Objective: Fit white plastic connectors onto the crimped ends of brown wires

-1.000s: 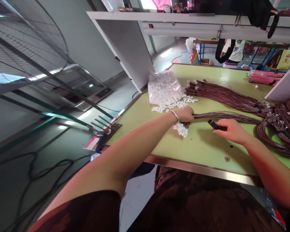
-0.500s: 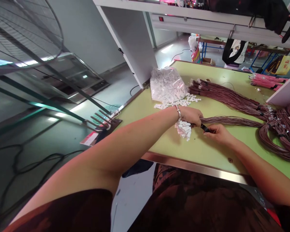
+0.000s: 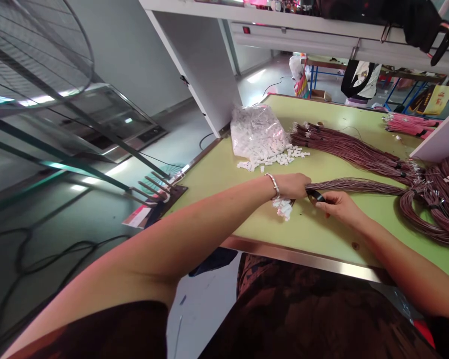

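My left hand (image 3: 296, 185), with a bracelet at its wrist, is closed around one end of a bundle of thin brown wires (image 3: 359, 185). White plastic connectors (image 3: 283, 208) on the bundle's end poke out below that hand. My right hand (image 3: 343, 207) pinches black tape (image 3: 316, 196), which curves up to the wires beside my left hand. The fingers under the tape are partly hidden. From my hands the bundle runs right across the yellow-green table (image 3: 262, 227) toward a coiled heap of brown wire (image 3: 422, 219).
A clear plastic bag of white connectors (image 3: 258, 130) lies behind my left hand, with loose connectors (image 3: 284, 157) spilled before it. Another brown wire bundle (image 3: 351, 148) and pink wires (image 3: 409, 123) lie farther back. A metal-framed fan (image 3: 41, 55) stands at left.
The black tape has gone from a nearly straight strip to a curved loop at the wires. My left hand has turned slightly, and fewer white connectors show below it.
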The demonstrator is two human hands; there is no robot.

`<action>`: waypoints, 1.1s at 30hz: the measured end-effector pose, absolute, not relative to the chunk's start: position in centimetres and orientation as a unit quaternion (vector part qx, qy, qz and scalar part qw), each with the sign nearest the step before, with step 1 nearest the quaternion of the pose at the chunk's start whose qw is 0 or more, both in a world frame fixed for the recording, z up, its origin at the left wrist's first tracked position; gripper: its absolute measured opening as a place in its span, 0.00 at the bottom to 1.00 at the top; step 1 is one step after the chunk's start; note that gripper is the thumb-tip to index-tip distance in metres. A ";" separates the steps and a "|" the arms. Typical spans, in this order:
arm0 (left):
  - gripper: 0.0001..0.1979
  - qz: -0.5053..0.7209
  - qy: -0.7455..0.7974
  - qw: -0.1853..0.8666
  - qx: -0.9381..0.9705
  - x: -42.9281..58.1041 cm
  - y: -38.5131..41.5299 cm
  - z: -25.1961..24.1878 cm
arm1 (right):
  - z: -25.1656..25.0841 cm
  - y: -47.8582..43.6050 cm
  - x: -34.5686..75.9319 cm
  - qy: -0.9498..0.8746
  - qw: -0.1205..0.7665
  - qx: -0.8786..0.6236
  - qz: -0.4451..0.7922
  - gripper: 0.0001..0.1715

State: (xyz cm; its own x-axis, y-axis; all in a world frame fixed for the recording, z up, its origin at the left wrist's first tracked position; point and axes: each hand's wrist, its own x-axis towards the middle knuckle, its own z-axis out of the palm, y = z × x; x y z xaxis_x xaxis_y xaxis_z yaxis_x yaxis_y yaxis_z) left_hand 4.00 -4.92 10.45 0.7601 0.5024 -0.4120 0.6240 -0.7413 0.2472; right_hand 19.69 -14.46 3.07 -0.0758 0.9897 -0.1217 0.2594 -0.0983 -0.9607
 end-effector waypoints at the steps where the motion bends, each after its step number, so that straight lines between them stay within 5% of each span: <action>1: 0.13 -0.156 0.301 0.186 0.922 3.9 -4.8 10.2 | 3.2 -14.5 19.8 -0.554 0.378 -0.559 0.488 0.17; 14: 0.13 0.030 0.266 0.010 0.963 2.5 -7.2 7.0 | 8.7 -13.6 18.9 -0.495 0.533 -0.489 0.482 0.19; 20: 0.16 0.112 0.326 -0.063 0.937 2.4 -8.6 7.1 | 9.4 -7.3 19.1 -0.550 0.436 -0.562 0.438 0.24; 24: 0.15 0.125 0.333 0.037 0.934 2.3 -7.6 7.9 | 8.8 -6.2 19.0 -0.633 0.297 -0.684 0.208 0.27; 27: 0.11 0.125 0.384 0.207 0.891 2.3 -6.3 8.4 | 8.5 -8.8 19.2 -0.663 0.352 -0.660 -0.018 0.23; 30: 0.11 0.116 0.413 0.346 0.835 2.6 -5.4 8.9 | 7.7 -12.6 19.1 -0.671 0.327 -0.665 0.027 0.26; 33: 0.09 0.117 0.411 0.409 0.806 2.8 -5.1 9.3 | 5.9 -14.6 18.4 -0.669 0.268 -0.685 0.109 0.18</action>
